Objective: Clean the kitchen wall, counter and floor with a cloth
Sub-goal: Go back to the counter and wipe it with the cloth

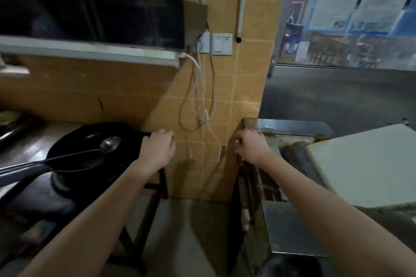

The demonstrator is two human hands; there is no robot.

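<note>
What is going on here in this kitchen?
A person faces the tiled wall with both arms stretched out. The left hand lies at the rim of a black wok holding a ladle; the right hand is at the corner of the steel counter. No cloth is in view.

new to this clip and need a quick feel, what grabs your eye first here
Two bare arms reach forward: the left hand at the rim of a black wok holding a ladle, the right hand on the corner of a steel counter. Between them, loose cables dangle down the orange tiled wall.
</note>
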